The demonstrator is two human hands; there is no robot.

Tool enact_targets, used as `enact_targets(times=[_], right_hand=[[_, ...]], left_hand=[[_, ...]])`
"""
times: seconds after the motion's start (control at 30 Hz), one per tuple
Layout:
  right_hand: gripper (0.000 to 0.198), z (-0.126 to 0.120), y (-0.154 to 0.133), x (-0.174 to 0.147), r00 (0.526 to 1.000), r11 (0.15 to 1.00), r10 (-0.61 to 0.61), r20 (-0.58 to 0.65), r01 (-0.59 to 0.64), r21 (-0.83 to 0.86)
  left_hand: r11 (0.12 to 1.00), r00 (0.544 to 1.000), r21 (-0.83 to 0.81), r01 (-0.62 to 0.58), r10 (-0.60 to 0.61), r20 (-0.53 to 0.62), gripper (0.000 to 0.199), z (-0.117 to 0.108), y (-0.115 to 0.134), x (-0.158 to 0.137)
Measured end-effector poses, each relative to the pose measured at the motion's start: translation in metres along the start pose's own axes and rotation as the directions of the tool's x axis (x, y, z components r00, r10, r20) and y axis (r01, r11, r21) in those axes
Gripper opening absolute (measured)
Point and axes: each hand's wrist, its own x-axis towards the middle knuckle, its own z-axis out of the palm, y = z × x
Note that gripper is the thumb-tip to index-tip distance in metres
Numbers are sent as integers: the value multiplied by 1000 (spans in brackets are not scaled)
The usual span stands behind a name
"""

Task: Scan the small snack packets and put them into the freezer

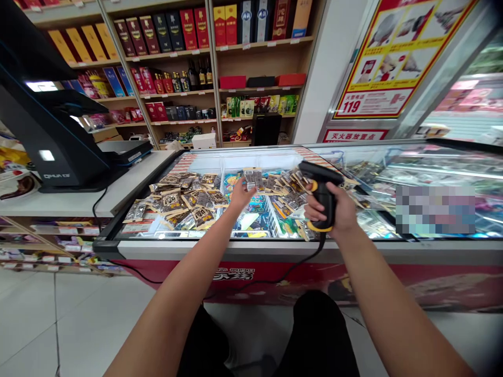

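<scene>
My right hand (341, 209) is wrapped round the grip of a black and yellow corded barcode scanner (325, 199), its head turned to the left. A small snack packet (252, 178) is pinched in my left hand (240, 195), held up with a printed label side showing. Both hands are above the glass top of a chest freezer (157, 246). A pile of similar snack packets (173, 201) lies to the left of my left hand. More packets (288, 188) are spread between the packet I hold and the scanner.
A black checkout terminal (58, 152) stands on the white counter (78, 204) at the left. The scanner's cable (298, 264) hangs down the freezer front. Shelves (176, 94) of boxes and bottles stand behind, with a fire notice (389, 63) at the right.
</scene>
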Motion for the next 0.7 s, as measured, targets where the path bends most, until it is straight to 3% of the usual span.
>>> enact_targets(times=[0.1,0.2,0.3,0.37,0.43,0.6,0.7], right_hand=[[35,-50,-13,-11,993,985,-88,-74,98,140],[22,-97,-19,-23,984,935,-106,-146,148,321],[21,-128,-17,-28,988,798,-92,-122,146,585],[25,-136,-14,-30,993,683,-100,-69,119,721],[28,-136,-11,-31,993,619,-110,-40,99,779],[34,-127,-7,-40,985,694,-155,-79,166,701],[33,-126,-6,-44,978,675,-194,-71,186,714]], left_hand=[[998,999,-49,43,-42,20,59,-2,8,-1],[995,997,-64,-78,79,9,58,0,23,-3],[981,980,8,-192,192,48,55,9,42,-5],[964,964,93,-250,239,114,54,21,57,-4],[941,948,166,-296,268,172,55,38,73,-1],[912,909,170,-373,323,262,56,95,119,16],[887,906,270,-374,286,314,49,126,143,28]])
